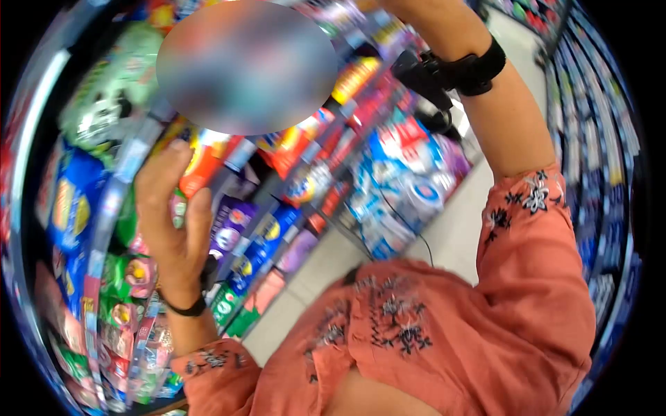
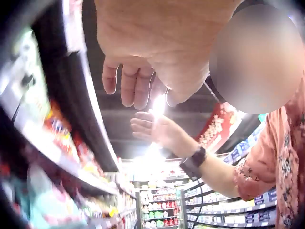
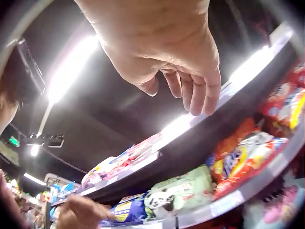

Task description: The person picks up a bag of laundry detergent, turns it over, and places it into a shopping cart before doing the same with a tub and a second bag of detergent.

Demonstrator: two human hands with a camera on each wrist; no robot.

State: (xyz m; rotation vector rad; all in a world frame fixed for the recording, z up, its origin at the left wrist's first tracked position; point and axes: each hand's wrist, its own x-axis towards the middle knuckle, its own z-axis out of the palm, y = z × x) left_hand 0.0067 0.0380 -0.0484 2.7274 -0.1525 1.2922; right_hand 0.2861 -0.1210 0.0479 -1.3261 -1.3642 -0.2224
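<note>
In the head view my left hand point(image 1: 170, 208) is raised before the shelves, its fingers extended beside an orange and yellow bag point(image 1: 205, 163). Nothing sits between its fingers in the left wrist view, where the palm side of the left hand point(image 2: 157, 52) shows. My right arm reaches up past the top edge of the head view, so that hand is hidden there. From the right wrist, the right hand point(image 3: 167, 57) hangs with loosely bent fingers and holds nothing. Near it on the shelf lie a pale green panda pack point(image 3: 178, 193) and a red bag point(image 3: 248, 164).
Shelf edges point(image 1: 125, 170) with price labels run along my left, stacked with blue, purple and green packs. A pile of blue and white packages point(image 1: 399, 187) stands low ahead, with a thin black cable near it. Another shelf row point(image 1: 596, 139) lines the right side of the aisle.
</note>
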